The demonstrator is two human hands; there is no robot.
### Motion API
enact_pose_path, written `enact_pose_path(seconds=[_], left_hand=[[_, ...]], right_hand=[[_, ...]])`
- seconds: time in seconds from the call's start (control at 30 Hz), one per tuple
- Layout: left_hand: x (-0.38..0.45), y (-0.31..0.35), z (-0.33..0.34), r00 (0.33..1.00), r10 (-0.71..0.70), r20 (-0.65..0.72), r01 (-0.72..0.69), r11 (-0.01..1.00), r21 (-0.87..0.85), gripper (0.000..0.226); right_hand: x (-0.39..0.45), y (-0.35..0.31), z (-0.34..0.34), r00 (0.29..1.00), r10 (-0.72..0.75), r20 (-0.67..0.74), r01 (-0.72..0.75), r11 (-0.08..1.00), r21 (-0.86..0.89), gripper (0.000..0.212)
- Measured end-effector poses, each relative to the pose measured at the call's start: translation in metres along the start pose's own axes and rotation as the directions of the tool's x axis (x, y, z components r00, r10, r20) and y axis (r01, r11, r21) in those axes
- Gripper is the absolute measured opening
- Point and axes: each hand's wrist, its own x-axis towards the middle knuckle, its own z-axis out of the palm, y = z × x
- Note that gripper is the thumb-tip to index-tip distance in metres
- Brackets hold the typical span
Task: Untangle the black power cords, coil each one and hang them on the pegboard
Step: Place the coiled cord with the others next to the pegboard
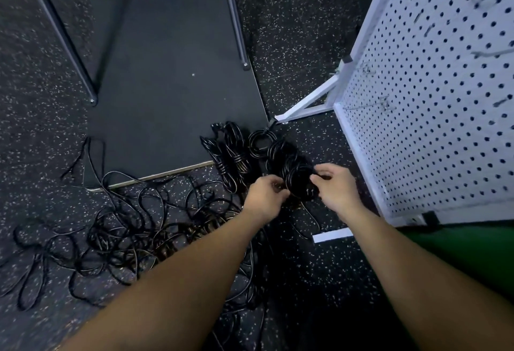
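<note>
Between my hands hangs a coiled black power cord (pixel 299 181). My left hand (pixel 265 196) pinches its left side and my right hand (pixel 335 186) grips its right side. Behind it on the floor lie finished black coils: long wrapped bundles (pixel 230 156) and a round coil (pixel 260 140). A loose tangle of black cords (pixel 125 236) spreads over the speckled floor at the lower left. The white pegboard (pixel 434 95) stands at the right, with thin metal hooks (pixel 385 102) on its face; no cord hangs on the part I see.
A black mat (pixel 167 78) lies ahead, with two grey metal legs (pixel 236 17) standing on it. The pegboard's white foot brace (pixel 306 107) reaches across the floor. A green surface (pixel 456 250) shows at the right, and a white strip (pixel 332 235) lies on the floor.
</note>
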Motion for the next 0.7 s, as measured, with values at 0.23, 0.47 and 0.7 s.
enact_pose_path(seconds=[0.23,0.47,0.7], left_hand=[[0.0,-0.001,-0.012,1.0,0.004,0.008,-0.005,0.999,0.043,0.031],[-0.045,-0.012,-0.074,0.979,0.19,-0.069,-0.193,0.981,-0.031,0.011],[-0.093,-0.095,-0.147,0.984,0.016,-0.18,0.07,0.886,0.459,0.061]], right_hand=[[-0.009,-0.013,-0.002,0.991,-0.107,-0.081,0.073,0.935,-0.346,0.019],[-0.052,-0.057,0.002,0.939,-0.341,0.037,0.334,0.883,-0.33,0.01],[-0.102,-0.092,0.08,0.788,-0.27,0.553,0.417,0.895,-0.158,0.052]])
